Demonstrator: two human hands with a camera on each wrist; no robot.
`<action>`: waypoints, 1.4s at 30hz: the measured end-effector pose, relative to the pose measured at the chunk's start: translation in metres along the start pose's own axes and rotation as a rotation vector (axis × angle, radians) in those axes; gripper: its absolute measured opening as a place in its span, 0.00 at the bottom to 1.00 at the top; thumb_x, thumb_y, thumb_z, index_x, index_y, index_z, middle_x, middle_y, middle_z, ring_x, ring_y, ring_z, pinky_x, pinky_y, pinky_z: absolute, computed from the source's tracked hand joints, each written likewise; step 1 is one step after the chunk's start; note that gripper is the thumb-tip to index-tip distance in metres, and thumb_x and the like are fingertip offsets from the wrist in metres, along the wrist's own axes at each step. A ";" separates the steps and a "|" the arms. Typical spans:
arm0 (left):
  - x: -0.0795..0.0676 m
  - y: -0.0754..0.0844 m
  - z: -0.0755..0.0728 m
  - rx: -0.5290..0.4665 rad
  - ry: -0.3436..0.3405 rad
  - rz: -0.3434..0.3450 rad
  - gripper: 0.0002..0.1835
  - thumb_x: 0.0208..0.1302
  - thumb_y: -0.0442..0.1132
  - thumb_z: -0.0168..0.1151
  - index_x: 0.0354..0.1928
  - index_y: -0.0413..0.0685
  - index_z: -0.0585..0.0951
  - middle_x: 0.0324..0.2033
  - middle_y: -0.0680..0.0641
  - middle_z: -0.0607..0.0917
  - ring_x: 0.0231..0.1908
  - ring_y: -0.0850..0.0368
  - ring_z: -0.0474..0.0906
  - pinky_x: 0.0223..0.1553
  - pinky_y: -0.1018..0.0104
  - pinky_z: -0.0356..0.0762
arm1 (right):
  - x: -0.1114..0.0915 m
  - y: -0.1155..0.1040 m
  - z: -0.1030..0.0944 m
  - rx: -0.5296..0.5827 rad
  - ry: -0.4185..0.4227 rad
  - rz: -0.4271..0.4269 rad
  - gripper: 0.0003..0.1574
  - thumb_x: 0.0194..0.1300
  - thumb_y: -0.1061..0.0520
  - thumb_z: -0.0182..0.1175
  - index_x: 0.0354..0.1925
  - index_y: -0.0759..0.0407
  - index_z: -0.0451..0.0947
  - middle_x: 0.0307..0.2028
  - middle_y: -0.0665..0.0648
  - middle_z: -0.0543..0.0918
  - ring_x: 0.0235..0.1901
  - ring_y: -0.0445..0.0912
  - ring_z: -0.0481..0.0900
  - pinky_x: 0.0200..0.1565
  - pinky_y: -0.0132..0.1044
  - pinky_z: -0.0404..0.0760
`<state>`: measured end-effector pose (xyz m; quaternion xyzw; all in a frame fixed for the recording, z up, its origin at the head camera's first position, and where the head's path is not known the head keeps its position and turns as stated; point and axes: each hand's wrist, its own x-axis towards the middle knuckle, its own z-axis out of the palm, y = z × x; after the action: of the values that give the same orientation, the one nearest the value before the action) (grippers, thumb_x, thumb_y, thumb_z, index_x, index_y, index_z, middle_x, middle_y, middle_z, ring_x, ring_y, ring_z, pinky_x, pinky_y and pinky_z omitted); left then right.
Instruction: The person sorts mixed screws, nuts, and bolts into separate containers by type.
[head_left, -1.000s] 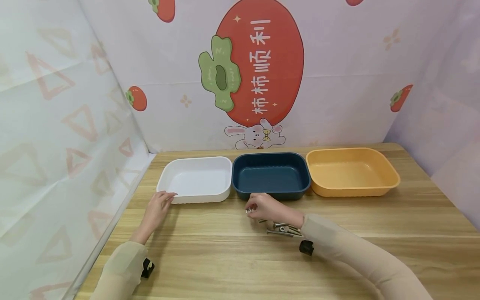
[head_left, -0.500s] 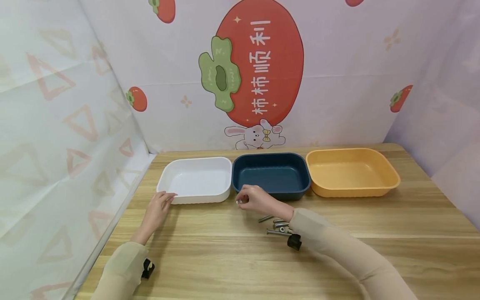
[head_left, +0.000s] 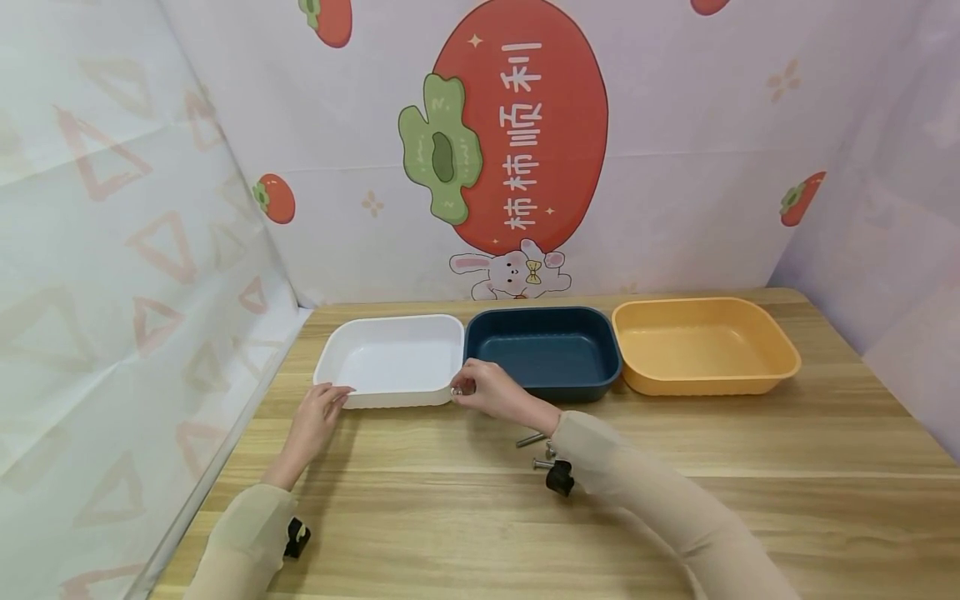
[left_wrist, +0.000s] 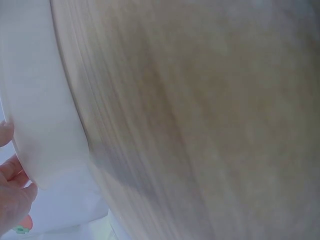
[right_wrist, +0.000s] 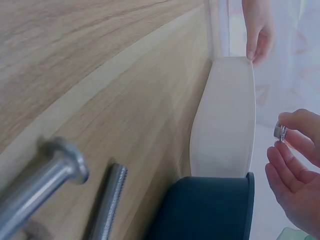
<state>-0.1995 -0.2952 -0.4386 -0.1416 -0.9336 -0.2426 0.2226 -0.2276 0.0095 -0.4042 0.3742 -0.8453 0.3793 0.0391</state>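
My left hand [head_left: 318, 414] holds the front-left rim of the white tray [head_left: 397, 400], its fingertips over the edge. In the left wrist view, part of that hand [left_wrist: 12, 187] shows at the tray's wall [left_wrist: 42, 100]. My right hand [head_left: 491, 390] pinches a small silver flanged nut [right_wrist: 280, 131] between thumb and fingertips. It is by the white tray's front-right corner, overlapping the dark blue tray [head_left: 555, 392] in the head view. Below its forearm lie several metal bolts [head_left: 530, 439], partly hidden by the sleeve.
A yellow tray [head_left: 708, 386] stands right of the dark blue one, the three trays side by side at the back of the wooden table [head_left: 420, 517]. A printed cloth [head_left: 360, 250] hangs behind. A black strap piece [head_left: 559, 478] shows under the right sleeve.
My right hand has moved left and slightly away from me with the nut, from in front of the dark blue tray to the white tray's corner. My left hand has stayed put.
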 end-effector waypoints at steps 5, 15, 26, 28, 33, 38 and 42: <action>0.000 0.000 0.001 -0.003 0.008 0.012 0.06 0.55 0.25 0.57 0.35 0.36 0.80 0.32 0.39 0.78 0.40 0.42 0.71 0.43 0.48 0.67 | 0.007 -0.001 0.003 0.015 0.002 0.013 0.09 0.51 0.66 0.62 0.35 0.67 0.79 0.30 0.57 0.76 0.31 0.47 0.76 0.33 0.27 0.73; -0.001 -0.001 0.001 0.001 0.027 0.024 0.06 0.54 0.25 0.57 0.35 0.36 0.80 0.32 0.39 0.78 0.41 0.40 0.71 0.44 0.47 0.67 | 0.020 0.000 0.011 0.034 0.036 0.062 0.10 0.53 0.64 0.61 0.36 0.68 0.79 0.30 0.57 0.76 0.32 0.46 0.75 0.33 0.27 0.72; -0.001 -0.002 0.002 -0.001 0.024 0.029 0.07 0.54 0.25 0.57 0.35 0.36 0.79 0.34 0.37 0.78 0.43 0.39 0.70 0.46 0.45 0.66 | 0.021 0.006 0.014 0.065 0.066 0.097 0.11 0.55 0.63 0.60 0.38 0.67 0.78 0.33 0.59 0.76 0.34 0.48 0.74 0.35 0.29 0.73; -0.001 -0.002 0.002 -0.003 0.025 0.029 0.07 0.54 0.25 0.57 0.35 0.36 0.79 0.34 0.37 0.78 0.43 0.39 0.70 0.46 0.45 0.65 | 0.019 0.006 0.012 0.073 0.065 0.098 0.12 0.55 0.63 0.60 0.39 0.67 0.78 0.34 0.60 0.76 0.34 0.48 0.74 0.35 0.30 0.73; -0.001 -0.003 0.004 0.002 0.034 0.042 0.07 0.54 0.25 0.57 0.35 0.35 0.80 0.32 0.37 0.78 0.41 0.40 0.70 0.45 0.47 0.66 | 0.015 0.004 0.006 0.081 0.056 0.098 0.11 0.55 0.64 0.60 0.39 0.66 0.78 0.35 0.59 0.76 0.35 0.50 0.75 0.36 0.33 0.74; -0.001 -0.001 0.003 -0.009 0.053 0.052 0.06 0.52 0.24 0.58 0.34 0.35 0.80 0.31 0.38 0.78 0.40 0.40 0.71 0.44 0.47 0.67 | 0.009 0.002 -0.001 0.060 0.025 0.091 0.11 0.55 0.64 0.60 0.39 0.65 0.78 0.35 0.58 0.77 0.37 0.50 0.75 0.37 0.36 0.74; 0.000 -0.001 0.002 -0.009 0.057 0.052 0.06 0.52 0.24 0.58 0.34 0.35 0.80 0.31 0.38 0.78 0.40 0.40 0.71 0.44 0.47 0.66 | 0.003 0.001 -0.008 0.048 0.013 0.088 0.11 0.54 0.64 0.60 0.39 0.64 0.78 0.35 0.58 0.76 0.36 0.48 0.74 0.38 0.35 0.73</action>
<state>-0.2002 -0.2946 -0.4409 -0.1596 -0.9217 -0.2451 0.2548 -0.2324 0.0130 -0.3984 0.3348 -0.8514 0.4034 0.0189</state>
